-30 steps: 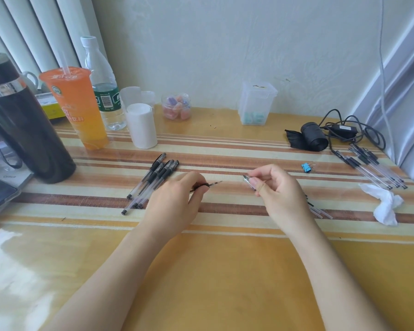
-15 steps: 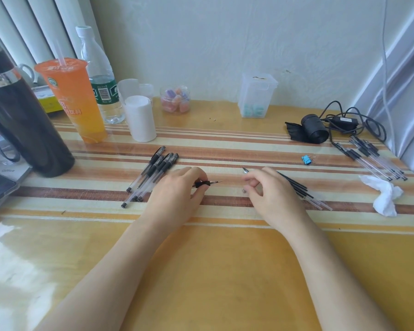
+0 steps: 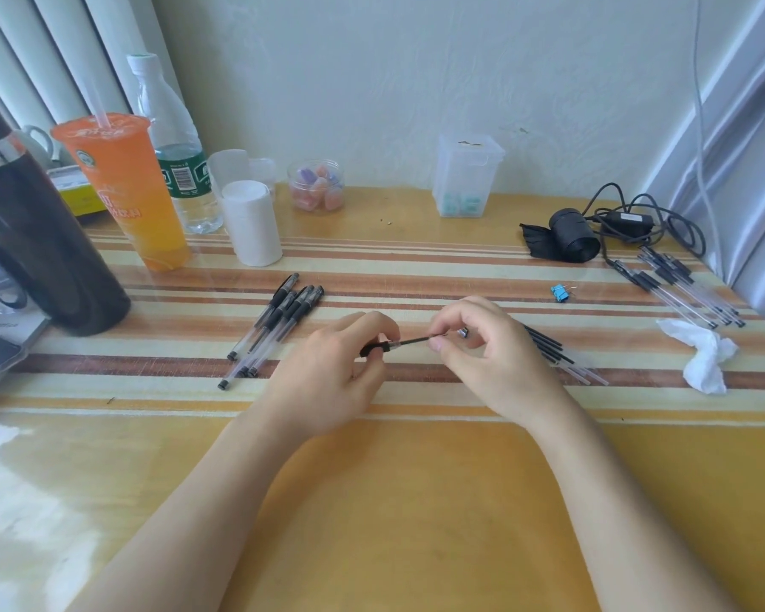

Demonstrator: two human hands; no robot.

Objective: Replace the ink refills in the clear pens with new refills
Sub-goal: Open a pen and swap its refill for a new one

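Observation:
My left hand [image 3: 327,373] grips a clear pen by its black rubber grip [image 3: 374,348], with most of the barrel hidden in the palm. My right hand [image 3: 491,351] pinches the thin refill tip [image 3: 416,341] that sticks out of that grip; a small silver pen tip piece [image 3: 462,332] shows between its fingers. Several clear pens [image 3: 274,329] lie in a pile left of my left hand. A bundle of black refills [image 3: 553,351] lies on the table behind my right hand. Several more clear pens [image 3: 681,284] lie at the far right.
A dark flask [image 3: 40,240], an orange drink cup [image 3: 124,192], a water bottle [image 3: 173,148] and a white roll [image 3: 250,223] stand at the back left. A candy jar [image 3: 316,185], a clear box [image 3: 467,174], a black cable bundle [image 3: 592,231], a blue clip [image 3: 559,293] and a crumpled tissue [image 3: 703,355] lie beyond.
My right hand left the refills on the table and came left to the pen in my left hand. It now pinches the tip sticking out of the grip.

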